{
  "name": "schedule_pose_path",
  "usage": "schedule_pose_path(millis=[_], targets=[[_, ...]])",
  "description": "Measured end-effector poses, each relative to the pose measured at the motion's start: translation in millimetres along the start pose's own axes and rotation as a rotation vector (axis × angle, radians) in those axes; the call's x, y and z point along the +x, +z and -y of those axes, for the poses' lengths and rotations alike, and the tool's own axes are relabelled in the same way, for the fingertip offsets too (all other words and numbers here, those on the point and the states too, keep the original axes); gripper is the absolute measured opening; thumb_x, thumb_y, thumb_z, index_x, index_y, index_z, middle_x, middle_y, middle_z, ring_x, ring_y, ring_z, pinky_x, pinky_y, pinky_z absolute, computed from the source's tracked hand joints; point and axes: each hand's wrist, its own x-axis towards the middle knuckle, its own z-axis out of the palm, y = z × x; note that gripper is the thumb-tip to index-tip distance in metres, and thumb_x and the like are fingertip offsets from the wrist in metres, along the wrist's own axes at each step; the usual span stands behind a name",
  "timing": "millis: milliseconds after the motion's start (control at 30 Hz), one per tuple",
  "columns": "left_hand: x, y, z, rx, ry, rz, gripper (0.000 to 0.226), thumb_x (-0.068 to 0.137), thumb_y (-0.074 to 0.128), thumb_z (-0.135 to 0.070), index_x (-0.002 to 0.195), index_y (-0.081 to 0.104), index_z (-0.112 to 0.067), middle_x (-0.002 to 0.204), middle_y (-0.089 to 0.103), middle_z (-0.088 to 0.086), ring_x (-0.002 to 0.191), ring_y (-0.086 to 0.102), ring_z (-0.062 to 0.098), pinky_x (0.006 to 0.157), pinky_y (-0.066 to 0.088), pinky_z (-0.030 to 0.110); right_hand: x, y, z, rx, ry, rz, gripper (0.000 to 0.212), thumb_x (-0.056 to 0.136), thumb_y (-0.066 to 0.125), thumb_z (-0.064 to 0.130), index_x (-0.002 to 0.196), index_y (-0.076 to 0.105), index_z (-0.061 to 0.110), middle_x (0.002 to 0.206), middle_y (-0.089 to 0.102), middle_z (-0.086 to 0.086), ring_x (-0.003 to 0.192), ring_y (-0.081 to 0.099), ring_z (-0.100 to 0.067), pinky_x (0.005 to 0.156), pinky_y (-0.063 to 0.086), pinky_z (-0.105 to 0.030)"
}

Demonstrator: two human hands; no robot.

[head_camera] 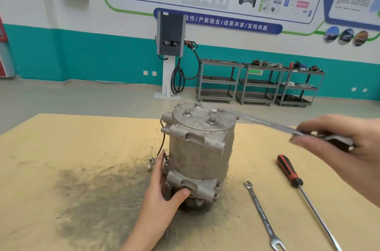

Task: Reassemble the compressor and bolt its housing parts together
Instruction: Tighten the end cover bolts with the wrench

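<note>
The grey metal compressor stands upright on the wooden table, with several bolts sticking up from its round top cover. My left hand grips its lower housing, thumb hooked on a front lug and fingers round the left side. My right hand hovers to the right above the table and holds a long slim tool. The tool is motion-blurred and its shaft reaches toward the top cover's right edge.
An open-ended spanner and a red-and-black-handled screwdriver lie on the table right of the compressor. A thin wire with a small connector trails at its left. A dark grimy patch stains the tabletop. Carts stand by the far wall.
</note>
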Motion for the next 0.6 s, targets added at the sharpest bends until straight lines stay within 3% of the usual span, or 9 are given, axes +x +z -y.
schedule_pose_path(millis=[100, 267, 367, 433, 500, 600], targets=[[0, -1, -1, 0.005, 0.003, 0.005, 0.095, 0.078, 0.074, -0.007, 0.125, 0.028, -0.075, 0.127, 0.045, -0.045, 0.121, 0.047, -0.012, 0.086, 0.043, 0.004, 9, -9, -4, 0.006, 0.02, -0.064, 0.014, 0.086, 0.053, 0.07, 0.097, 0.057, 0.061, 0.09, 0.061, 0.033, 0.078, 0.063, 0.001, 0.064, 0.047, -0.015], [0, 0, -1, 0.023, -0.001, -0.008, 0.095, 0.079, 0.074, -0.006, 0.123, 0.029, -0.076, 0.123, 0.047, -0.046, 0.121, 0.048, -0.011, 0.093, 0.045, 0.013, 19, -13, -3, -0.05, 0.07, -0.019, 0.018, 0.084, 0.046, 0.076, 0.085, 0.056, 0.06, 0.088, 0.061, 0.031, 0.068, 0.06, -0.009, 0.059, 0.046, -0.021], [-1, 0, -2, 0.022, 0.001, -0.012, 0.094, 0.079, 0.074, -0.007, 0.123, 0.029, -0.076, 0.128, 0.045, -0.042, 0.122, 0.048, -0.01, 0.099, 0.043, 0.019, 17, -10, -1, -0.086, 0.084, 0.029, 0.021, 0.084, 0.053, 0.071, 0.074, 0.057, 0.053, 0.064, 0.062, 0.023, 0.057, 0.06, -0.011, 0.062, 0.047, -0.02], [-1, 0, -2, 0.012, 0.003, -0.015, 0.094, 0.078, 0.074, -0.007, 0.121, 0.029, -0.078, 0.133, 0.042, -0.038, 0.121, 0.048, -0.012, 0.095, 0.044, 0.014, 17, -6, -2, -0.121, 0.057, 0.032, 0.011, 0.079, 0.058, 0.058, 0.075, 0.057, 0.048, 0.065, 0.06, 0.025, 0.055, 0.06, -0.013, 0.065, 0.046, -0.019], [-2, 0, -3, -0.006, 0.002, -0.013, 0.094, 0.078, 0.074, -0.006, 0.117, 0.03, -0.08, 0.132, 0.041, -0.038, 0.118, 0.049, -0.014, 0.087, 0.045, 0.006, 18, -3, -3, -0.132, 0.035, 0.033, 0.016, 0.076, 0.057, 0.053, 0.076, 0.06, 0.038, 0.065, 0.06, 0.024, 0.066, 0.061, -0.009, 0.066, 0.046, -0.016], [-2, 1, -4, -0.019, 0.004, -0.004, 0.092, 0.078, 0.075, -0.008, 0.118, 0.031, -0.079, 0.132, 0.041, -0.037, 0.118, 0.049, -0.013, 0.086, 0.046, 0.006, 21, -1, -4, -0.14, 0.011, 0.04, 0.019, 0.077, 0.056, 0.052, 0.078, 0.061, 0.033, 0.064, 0.059, 0.023, 0.072, 0.06, -0.004, 0.065, 0.045, -0.011]])
